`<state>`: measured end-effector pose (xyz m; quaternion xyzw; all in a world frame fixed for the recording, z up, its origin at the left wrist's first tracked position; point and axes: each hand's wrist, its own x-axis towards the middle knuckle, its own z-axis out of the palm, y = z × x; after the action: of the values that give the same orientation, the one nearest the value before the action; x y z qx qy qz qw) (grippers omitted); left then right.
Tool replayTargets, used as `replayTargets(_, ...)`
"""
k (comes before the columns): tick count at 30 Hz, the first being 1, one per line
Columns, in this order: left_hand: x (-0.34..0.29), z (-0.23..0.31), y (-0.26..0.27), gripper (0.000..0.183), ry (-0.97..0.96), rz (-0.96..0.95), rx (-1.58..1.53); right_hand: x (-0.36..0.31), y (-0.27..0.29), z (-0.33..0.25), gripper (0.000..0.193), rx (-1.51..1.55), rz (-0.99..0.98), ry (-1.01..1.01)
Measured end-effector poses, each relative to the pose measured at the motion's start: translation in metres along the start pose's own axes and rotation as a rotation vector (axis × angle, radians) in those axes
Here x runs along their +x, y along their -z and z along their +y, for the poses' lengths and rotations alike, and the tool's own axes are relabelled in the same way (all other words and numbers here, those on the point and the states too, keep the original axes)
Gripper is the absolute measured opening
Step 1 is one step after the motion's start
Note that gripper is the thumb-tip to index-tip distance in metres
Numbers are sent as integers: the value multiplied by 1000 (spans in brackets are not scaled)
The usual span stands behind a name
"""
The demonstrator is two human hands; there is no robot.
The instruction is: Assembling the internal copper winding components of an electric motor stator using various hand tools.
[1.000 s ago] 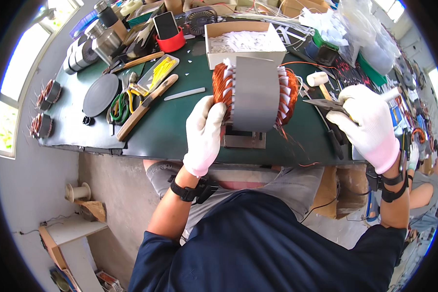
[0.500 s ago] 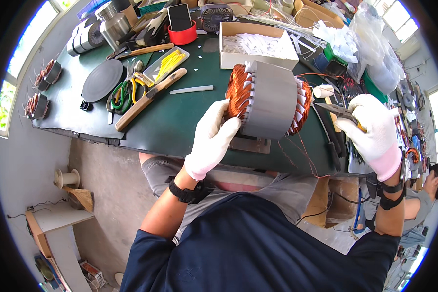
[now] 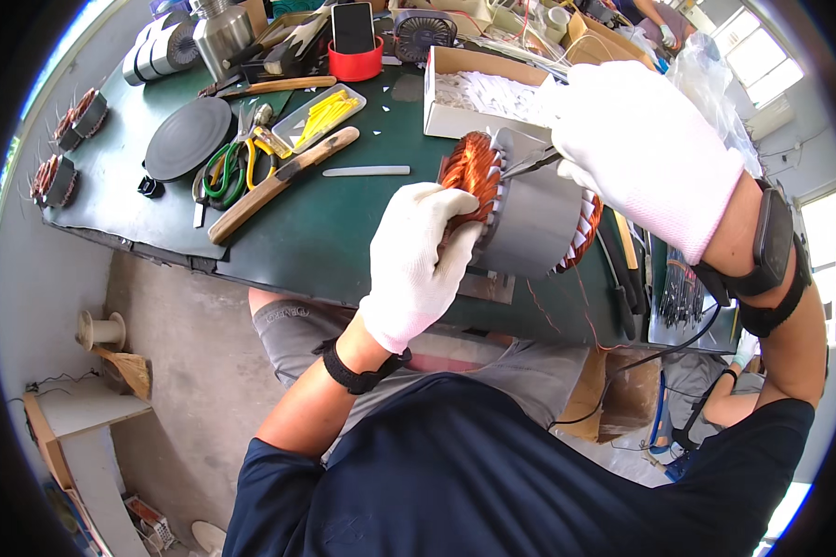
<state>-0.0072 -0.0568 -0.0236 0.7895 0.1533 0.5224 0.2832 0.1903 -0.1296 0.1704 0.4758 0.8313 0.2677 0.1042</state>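
A motor stator [image 3: 537, 215] lies on its side on the green bench, its grey core ringed by white slot paper, with copper windings [image 3: 471, 173] bulging from the near-left end. My left hand [image 3: 418, 260], in a white glove, is closed round the lower edge of those windings. In my gloved right hand [image 3: 646, 148] is a pair of pliers [image 3: 535, 163]. Their jaws reach to the paper tabs where windings and core meet; whether they grip a tab I cannot tell. The pliers' handles are hidden by the glove. Thin copper leads hang from the stator's right end.
Behind the stator stands a cardboard box [image 3: 474, 119] of white paper pieces. To the left lie a wooden-handled tool [image 3: 283, 186], green-handled scissors [image 3: 225, 176], a tray of yellow strips [image 3: 323, 119] and a white stick [image 3: 367, 171]. Two small stators [image 3: 56, 181] sit farther left.
My right hand has moved left and inward, bringing the pliers over the stator to its left winding edge. The stator is turned slightly; my left hand has shifted a little on the windings.
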Motion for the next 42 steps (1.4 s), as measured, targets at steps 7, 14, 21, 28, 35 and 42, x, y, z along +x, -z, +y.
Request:
replayTargets(7, -18, -8, -8, 36, 414, -130, -329, 40, 16, -14, 18, -10, -226, 2)
replayTargets(14, -20, -21, -10, 30, 394, -168, -474, 43, -4, 9, 17, 77, -151, 131)
replayTargets(21, -22, -24, -12, 25, 302, -123, -358, 42, 7, 4, 14, 54, -273, 108)
replayTargets(28, -26, -23, -17, 20, 353, -111, -388, 32, 7, -5, 25, 30, -170, 51)
replayTargets(35, -31, -32, -22, 24, 415, -85, -464, 14, 8, 4, 23, -4, -98, 12)
replayTargets(42, -32, -29, -22, 27, 472, -87, -481, 18, -16, -6, 25, 92, -10, 39)
